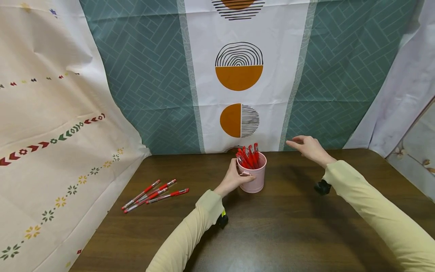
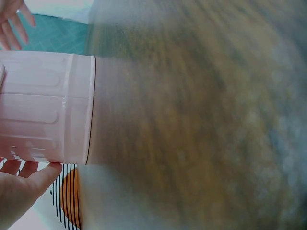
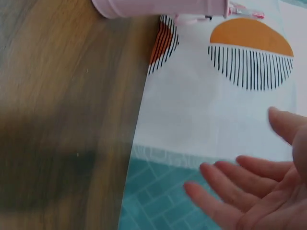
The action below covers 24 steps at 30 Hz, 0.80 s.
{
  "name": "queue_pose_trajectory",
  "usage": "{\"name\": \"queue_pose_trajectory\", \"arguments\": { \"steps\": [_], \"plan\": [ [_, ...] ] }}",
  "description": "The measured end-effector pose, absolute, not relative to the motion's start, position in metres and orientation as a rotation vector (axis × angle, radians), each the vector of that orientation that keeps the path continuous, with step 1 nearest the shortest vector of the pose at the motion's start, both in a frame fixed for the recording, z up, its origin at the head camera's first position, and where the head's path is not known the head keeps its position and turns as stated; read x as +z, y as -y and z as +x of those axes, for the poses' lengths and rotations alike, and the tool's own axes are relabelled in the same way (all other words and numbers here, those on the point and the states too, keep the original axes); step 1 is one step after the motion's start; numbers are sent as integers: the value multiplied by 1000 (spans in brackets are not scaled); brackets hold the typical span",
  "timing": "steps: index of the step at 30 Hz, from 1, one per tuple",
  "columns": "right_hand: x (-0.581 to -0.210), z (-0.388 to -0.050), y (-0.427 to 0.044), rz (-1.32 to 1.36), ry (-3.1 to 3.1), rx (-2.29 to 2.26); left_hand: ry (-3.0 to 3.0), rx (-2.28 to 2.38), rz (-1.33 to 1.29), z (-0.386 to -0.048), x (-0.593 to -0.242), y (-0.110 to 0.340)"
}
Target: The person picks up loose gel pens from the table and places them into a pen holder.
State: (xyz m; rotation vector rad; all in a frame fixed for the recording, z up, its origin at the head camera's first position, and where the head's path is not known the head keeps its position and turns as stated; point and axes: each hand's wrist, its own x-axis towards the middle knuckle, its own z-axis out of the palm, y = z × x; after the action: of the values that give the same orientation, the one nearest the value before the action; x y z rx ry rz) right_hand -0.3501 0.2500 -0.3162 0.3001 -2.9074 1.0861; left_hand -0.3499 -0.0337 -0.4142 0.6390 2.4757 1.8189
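A small pink bucket [image 1: 253, 180] stands upright on the table, with several red pens [image 1: 249, 155] upright in it. My left hand [image 1: 233, 178] grips the bucket's left side, thumb across the front near the handle; its far fingers are hidden in the head view. In the left wrist view, fingers [image 2: 41, 182] lie against the bucket's wall [image 2: 43, 105]. To the right of the bucket, my right hand [image 1: 310, 150] is held in the air above the table, apart from everything. Its fingers [image 3: 230, 184] are spread and loosely bent, with nothing between them.
Several more red pens [image 1: 154, 195] with clear barrels lie in a loose pile at the left of the brown wooden table [image 1: 272, 234]. Behind the table hangs a teal and white patterned cloth [image 1: 244, 98]. A cream patterned cloth [image 1: 68, 151] borders the left edge.
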Motion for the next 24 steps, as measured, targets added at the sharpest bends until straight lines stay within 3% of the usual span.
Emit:
{"name": "queue_pose_trajectory", "arguments": {
  "steps": [6,13,24],
  "plan": [
    [-312,-348,-265,236,2985,967,-2450,1851,650,-350,-414,35],
    [-311,-343,-282,181,3068,875,-2426,1843,660,-326,-387,37],
    [-314,-338,-327,63,3243,728,-2427,1841,653,-324,-385,37]
  ]
}}
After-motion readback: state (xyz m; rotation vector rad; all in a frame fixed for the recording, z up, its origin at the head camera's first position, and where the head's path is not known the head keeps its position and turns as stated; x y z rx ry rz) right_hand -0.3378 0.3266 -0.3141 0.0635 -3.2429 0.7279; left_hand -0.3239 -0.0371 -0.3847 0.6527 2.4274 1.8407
